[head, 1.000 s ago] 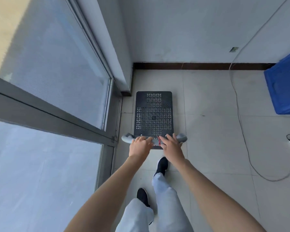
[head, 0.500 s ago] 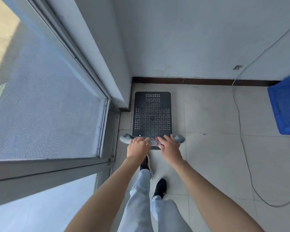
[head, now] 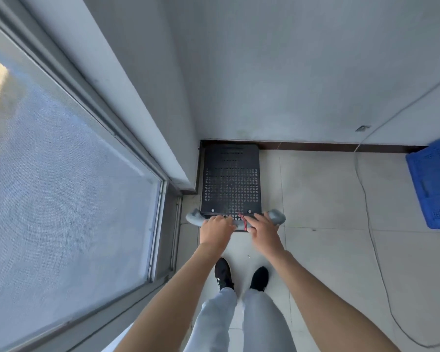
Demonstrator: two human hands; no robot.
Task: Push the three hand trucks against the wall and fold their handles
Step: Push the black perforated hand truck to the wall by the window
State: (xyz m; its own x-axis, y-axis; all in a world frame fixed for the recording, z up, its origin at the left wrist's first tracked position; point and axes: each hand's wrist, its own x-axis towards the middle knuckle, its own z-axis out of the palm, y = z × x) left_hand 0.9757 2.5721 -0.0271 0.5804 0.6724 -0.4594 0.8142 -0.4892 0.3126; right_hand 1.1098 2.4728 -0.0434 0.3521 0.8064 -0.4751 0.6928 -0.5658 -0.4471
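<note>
One hand truck is in view, with a black perforated platform and an upright grey padded handle. Its far edge meets the dark skirting of the grey wall, in the corner beside the window frame. My left hand grips the handle left of centre. My right hand grips it right of centre, next to a red band wrapped round the bar. Both arms reach forward over my feet. No other hand trucks show.
A large window with a grey frame fills the left side. A blue plastic crate stands on the tiled floor at the right. A thin grey cable runs down the wall and loops across the floor.
I have walked forward and pushed the hand truck ahead; its platform went from well short of the wall to touching the skirting. Both hands kept their grip on the handle.
</note>
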